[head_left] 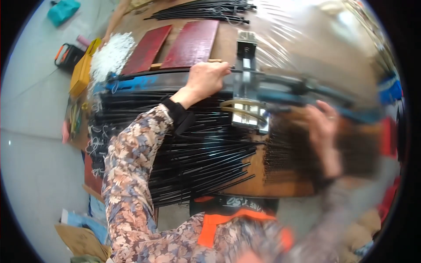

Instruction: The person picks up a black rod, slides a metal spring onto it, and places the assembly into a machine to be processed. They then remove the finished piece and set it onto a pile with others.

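My left hand (206, 79) reaches forward over a thick layer of thin black rods (193, 144) and grips a black rod at the slot of a small metal machine (246, 87). The machine stands upright on a wooden table (280, 184), with a tube loop at its base. My right hand (324, 122), blurred, rests beside the machine on the right, over a blurred dark bundle; whether it holds anything I cannot tell. A dark bar with a blue patch (144, 81) runs across behind the rods.
Two dark red boards (175, 46) lie behind the machine, with more black rods (206, 11) beyond them. A heap of white strands (109, 55) and a yellow bag (81, 70) sit at the left. Grey floor lies to the left, with cardboard (79, 239) near my elbow.
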A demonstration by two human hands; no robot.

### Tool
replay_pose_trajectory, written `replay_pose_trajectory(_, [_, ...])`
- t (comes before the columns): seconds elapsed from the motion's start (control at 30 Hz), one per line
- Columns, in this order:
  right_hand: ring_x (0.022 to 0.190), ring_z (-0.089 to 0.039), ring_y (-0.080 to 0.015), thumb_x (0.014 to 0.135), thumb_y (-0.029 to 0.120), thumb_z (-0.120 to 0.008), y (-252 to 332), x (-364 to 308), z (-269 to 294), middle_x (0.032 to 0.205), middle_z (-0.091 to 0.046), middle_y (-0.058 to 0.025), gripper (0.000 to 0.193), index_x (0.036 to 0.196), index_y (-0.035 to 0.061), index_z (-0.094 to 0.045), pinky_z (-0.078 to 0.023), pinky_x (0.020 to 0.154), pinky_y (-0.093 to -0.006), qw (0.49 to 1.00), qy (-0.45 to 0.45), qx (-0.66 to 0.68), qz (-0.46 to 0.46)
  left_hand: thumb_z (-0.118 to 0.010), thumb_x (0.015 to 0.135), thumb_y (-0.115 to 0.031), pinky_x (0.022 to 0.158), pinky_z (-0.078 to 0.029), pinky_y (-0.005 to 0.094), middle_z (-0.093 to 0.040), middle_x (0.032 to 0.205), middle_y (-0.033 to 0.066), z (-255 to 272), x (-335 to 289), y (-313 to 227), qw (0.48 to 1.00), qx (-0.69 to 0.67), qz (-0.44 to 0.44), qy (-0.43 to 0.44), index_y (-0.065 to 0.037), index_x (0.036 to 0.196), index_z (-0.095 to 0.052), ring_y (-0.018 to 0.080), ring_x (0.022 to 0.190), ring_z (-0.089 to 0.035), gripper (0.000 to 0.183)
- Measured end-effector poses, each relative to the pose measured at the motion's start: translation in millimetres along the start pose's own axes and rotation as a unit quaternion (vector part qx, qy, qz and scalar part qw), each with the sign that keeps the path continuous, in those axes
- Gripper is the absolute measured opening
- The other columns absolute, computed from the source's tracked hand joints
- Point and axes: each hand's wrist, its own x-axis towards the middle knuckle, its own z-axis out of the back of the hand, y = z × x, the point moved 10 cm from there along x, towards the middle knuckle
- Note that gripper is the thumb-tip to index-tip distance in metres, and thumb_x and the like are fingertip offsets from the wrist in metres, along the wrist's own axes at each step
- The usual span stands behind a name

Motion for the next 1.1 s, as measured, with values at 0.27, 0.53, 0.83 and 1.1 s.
replay_pose_trajectory(0.27, [0.095,-0.064,-0.0323,0.085,0.000,-0.069,10,1,-59,0.100,-0.068,-0.0156,0.020,0.104,0.0019,-0.067,-0.051,0.081,-0.0407,0.977,0.071,0.192,-0.057,-0.063,0.093,-0.019,0.061,-0.053,0.0424,-0.066,0.073,0.0111,-11,-2,-11,0.999,-0.020,-0.029,-0.020,-0.009,0.082,-0.059,0.0323,0.070,-0.068,0.016])
replay_pose_trajectory(0.53, [0.084,-0.063,-0.0330,0.089,0.014,-0.070,-10,13,-81,0.088,-0.066,-0.0154,0.017,0.098,-0.0005,-0.067,-0.050,0.077,-0.0387,0.941,0.112,0.275,-0.162,-0.063,0.091,-0.016,0.059,-0.051,0.0406,-0.063,0.074,0.0085,-9,5,-22,0.990,0.066,-0.110,-0.053,-0.008,0.083,-0.056,0.0289,0.068,-0.065,0.013])
replay_pose_trajectory(0.83, [0.109,-0.057,-0.0289,0.072,0.014,-0.077,116,-38,-82,0.104,-0.062,-0.0084,0.026,0.096,0.0098,-0.070,-0.041,0.090,-0.0458,0.997,0.059,0.024,0.051,-0.064,0.088,-0.018,0.086,-0.041,0.0444,-0.067,0.089,-0.0025,47,-22,49,0.937,0.327,-0.073,-0.097,-0.019,0.098,-0.071,0.0194,0.090,-0.064,0.012])
replay_pose_trajectory(1.1, [0.068,-0.057,-0.0220,0.075,0.012,-0.077,112,-49,-51,0.070,-0.056,-0.0044,0.022,0.093,0.0060,-0.066,-0.045,0.062,-0.0352,0.990,-0.017,0.138,0.011,-0.070,0.086,-0.016,0.069,-0.045,0.0376,-0.055,0.077,0.0065,25,-122,-141,0.986,-0.020,-0.061,0.151,-0.006,0.110,-0.065,0.0254,0.073,-0.057,0.027])
